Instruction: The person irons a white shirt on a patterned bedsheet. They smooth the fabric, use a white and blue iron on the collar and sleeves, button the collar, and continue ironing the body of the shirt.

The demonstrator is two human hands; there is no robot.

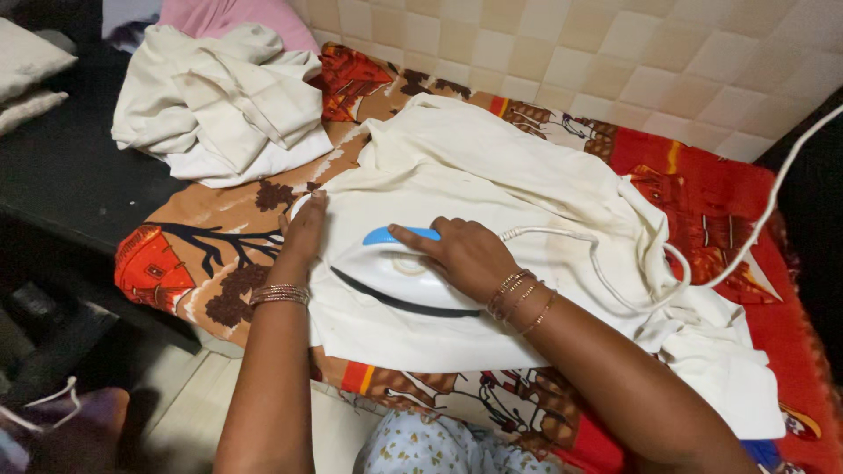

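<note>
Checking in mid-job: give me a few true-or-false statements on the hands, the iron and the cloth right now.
1. The right hand grips the white iron. True.
2. The left hand is lifted off the cream garment. False: it presses flat on its edge.
3. The iron's cord trails to the right. True.
4. The folded cream cloths lie under the iron. False: they lie apart, at upper left.

Smooth, glossy white plastic on the electric iron, with a blue button. Soft matt cream cotton on the garment beneath. At 10 o'clock, crumpled matt cloth; underneath, printed woven blanket.
</note>
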